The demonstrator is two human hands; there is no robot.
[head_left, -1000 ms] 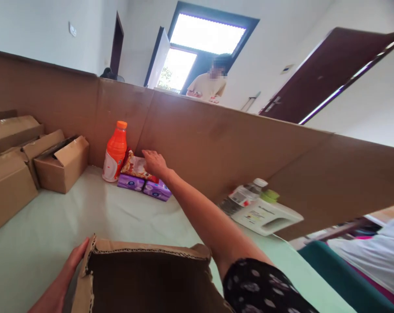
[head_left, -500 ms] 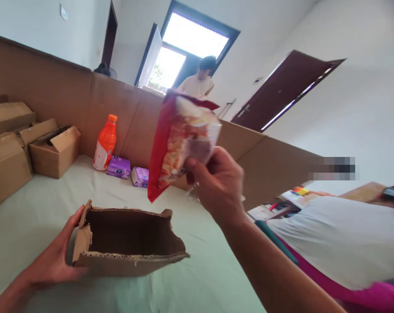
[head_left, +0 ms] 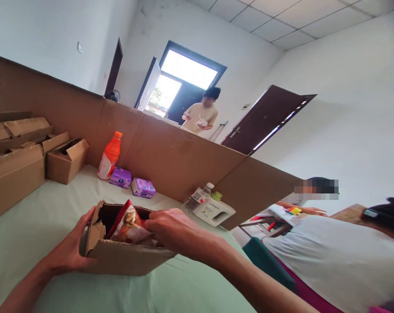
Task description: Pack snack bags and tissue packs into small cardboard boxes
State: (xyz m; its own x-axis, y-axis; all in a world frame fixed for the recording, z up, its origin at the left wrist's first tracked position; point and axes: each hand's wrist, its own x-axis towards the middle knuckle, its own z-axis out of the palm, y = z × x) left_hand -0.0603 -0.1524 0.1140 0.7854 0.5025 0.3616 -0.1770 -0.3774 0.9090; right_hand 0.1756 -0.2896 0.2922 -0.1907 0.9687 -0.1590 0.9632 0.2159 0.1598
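An open cardboard box [head_left: 125, 260] sits on the pale green table [head_left: 30, 226] in front of me. My left hand [head_left: 71, 248] grips its left flap and side. A red snack bag [head_left: 127, 226] lies tilted inside the box, half above the rim. My right hand [head_left: 174, 230] is over the box's right side, fingers closed on the bag's edge.
An orange drink bottle [head_left: 109, 155] and two purple packs [head_left: 120, 177] stand by the cardboard partition [head_left: 171, 156]. A water bottle [head_left: 198, 198] and white jug [head_left: 215, 211] lie further right. Cardboard boxes [head_left: 17, 161] are stacked at left. A person in white sits at right; another stands by the doorway.
My right hand took the snack bag off the purple packs, lifted it and lowered it into the box. My left hand stayed on the box's left side.
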